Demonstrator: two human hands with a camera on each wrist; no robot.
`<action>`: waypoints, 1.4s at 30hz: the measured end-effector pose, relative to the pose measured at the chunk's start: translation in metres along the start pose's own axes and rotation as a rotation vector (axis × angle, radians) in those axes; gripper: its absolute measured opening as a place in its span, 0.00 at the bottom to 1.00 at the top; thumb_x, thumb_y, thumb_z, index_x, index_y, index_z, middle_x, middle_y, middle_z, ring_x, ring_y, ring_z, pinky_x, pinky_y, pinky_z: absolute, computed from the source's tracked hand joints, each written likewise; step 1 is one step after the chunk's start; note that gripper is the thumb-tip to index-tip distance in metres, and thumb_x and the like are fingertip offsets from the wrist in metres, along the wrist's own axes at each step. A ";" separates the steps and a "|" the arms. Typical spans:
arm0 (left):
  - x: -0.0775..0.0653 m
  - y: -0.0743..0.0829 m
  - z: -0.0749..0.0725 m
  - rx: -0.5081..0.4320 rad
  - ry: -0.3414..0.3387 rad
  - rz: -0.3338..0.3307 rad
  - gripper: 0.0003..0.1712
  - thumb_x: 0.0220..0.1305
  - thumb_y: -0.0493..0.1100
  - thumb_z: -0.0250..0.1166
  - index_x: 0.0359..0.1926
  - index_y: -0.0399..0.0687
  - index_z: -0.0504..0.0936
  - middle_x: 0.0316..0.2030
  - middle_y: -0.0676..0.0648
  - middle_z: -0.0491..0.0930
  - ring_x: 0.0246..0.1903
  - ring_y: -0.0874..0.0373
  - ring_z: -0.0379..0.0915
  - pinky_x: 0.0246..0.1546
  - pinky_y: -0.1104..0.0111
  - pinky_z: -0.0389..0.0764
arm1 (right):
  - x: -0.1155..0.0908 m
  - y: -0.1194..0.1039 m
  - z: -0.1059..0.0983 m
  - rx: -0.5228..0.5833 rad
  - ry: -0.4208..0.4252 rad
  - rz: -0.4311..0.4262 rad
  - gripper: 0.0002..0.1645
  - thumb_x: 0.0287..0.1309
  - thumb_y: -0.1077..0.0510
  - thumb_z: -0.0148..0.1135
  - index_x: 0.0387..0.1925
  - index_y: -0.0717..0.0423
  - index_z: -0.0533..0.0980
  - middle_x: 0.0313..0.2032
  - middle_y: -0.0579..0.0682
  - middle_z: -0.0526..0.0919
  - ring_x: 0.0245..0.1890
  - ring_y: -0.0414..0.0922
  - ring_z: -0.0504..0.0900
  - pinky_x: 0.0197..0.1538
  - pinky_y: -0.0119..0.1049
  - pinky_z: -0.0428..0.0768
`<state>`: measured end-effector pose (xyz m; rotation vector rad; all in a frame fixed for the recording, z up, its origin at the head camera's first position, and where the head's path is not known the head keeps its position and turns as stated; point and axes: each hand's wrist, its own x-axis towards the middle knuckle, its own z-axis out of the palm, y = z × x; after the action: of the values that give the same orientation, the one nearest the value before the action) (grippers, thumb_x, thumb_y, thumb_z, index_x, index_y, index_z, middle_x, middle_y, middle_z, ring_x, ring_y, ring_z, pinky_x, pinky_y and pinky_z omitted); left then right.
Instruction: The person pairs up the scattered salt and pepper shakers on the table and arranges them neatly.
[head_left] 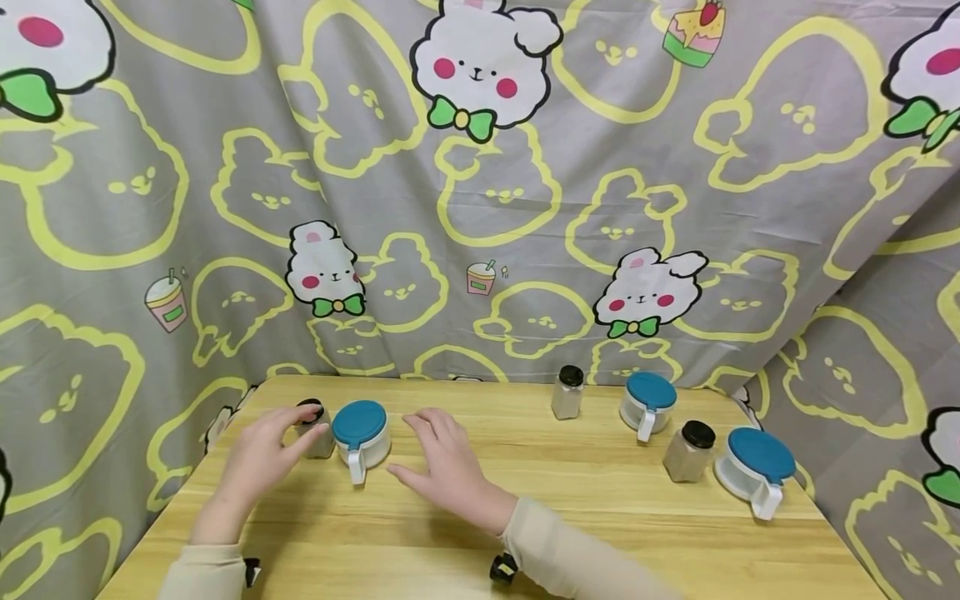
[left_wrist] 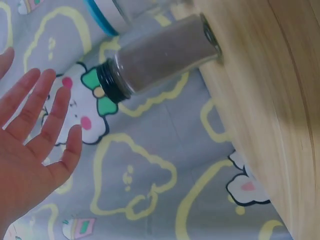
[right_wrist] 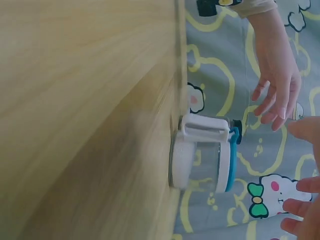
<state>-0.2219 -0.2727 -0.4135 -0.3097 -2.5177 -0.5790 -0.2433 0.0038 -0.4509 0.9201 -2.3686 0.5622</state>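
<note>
I can't read a word, brand or number from here. The jars (head_left: pixel 320 444) and lidded pots (head_left: pixel 362 435) show me nothing legible; the green patch on the cup (head_left: pixel 164 298) printed across the cloth (head_left: pixel 480 221) and the pale patch on the black wrist device (head_left: pixel 502 569) stay indistinct.

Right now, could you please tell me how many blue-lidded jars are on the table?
3: the left jar between the left hand and right hand; at the right of the table, the back-right jar and the front-right jar.
</note>
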 end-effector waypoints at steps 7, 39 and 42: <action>-0.001 0.018 0.006 0.027 0.098 0.123 0.20 0.53 0.45 0.73 0.48 0.45 0.85 0.41 0.45 0.86 0.43 0.45 0.81 0.42 0.48 0.79 | -0.011 0.015 -0.016 -0.011 0.009 -0.092 0.42 0.56 0.35 0.65 0.65 0.53 0.67 0.58 0.49 0.73 0.61 0.46 0.71 0.63 0.47 0.72; 0.016 0.079 0.045 -0.071 0.031 0.320 0.20 0.54 0.50 0.73 0.49 0.54 0.85 0.44 0.52 0.86 0.47 0.52 0.78 0.48 0.46 0.74 | -0.068 0.077 -0.069 -0.001 0.098 -0.333 0.33 0.62 0.41 0.61 0.62 0.55 0.72 0.58 0.52 0.74 0.59 0.49 0.74 0.60 0.48 0.75; 0.019 0.084 0.048 -0.068 0.025 0.322 0.20 0.54 0.52 0.73 0.49 0.55 0.85 0.44 0.52 0.86 0.46 0.53 0.78 0.49 0.48 0.75 | -0.072 0.082 -0.074 0.005 0.119 -0.290 0.33 0.63 0.42 0.61 0.63 0.54 0.71 0.58 0.54 0.74 0.59 0.50 0.74 0.60 0.48 0.74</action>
<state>-0.2318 -0.1741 -0.4116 -0.7119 -2.3591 -0.5349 -0.2324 0.1353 -0.4523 1.1731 -2.0810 0.4929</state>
